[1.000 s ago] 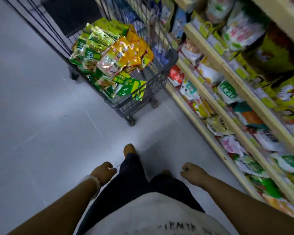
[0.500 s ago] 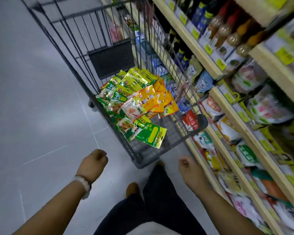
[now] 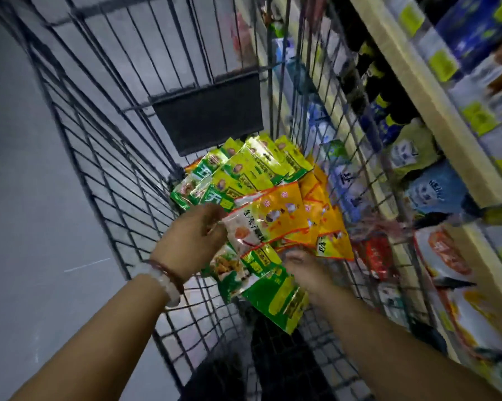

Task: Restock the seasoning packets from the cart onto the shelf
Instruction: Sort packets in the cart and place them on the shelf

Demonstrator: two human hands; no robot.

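A wire shopping cart [image 3: 105,157] fills the middle of the view, holding a heap of seasoning packets. Green and yellow packets [image 3: 252,169] lie at the far side, orange and yellow ones [image 3: 316,204] to the right, and more green ones [image 3: 275,293] near me. My left hand [image 3: 191,241] is inside the cart and pinches the edge of an orange packet [image 3: 267,224] at the top of the heap. My right hand [image 3: 304,270] reaches in under the orange packets, fingers among the pile; its grip is hidden. The shelf [image 3: 417,91] runs along the right.
The shelf's tiers hold bagged goods [image 3: 426,195], dark bottles [image 3: 368,70] and yellow price tags [image 3: 440,65]. A black panel [image 3: 209,117] hangs on the cart's far wall. Grey tiled floor [image 3: 27,198] lies to the left. My dark trousers show below the cart.
I have stepped up to the cart. Both hands moved from hanging at my sides into the basket, and the left one now pinches an orange packet.
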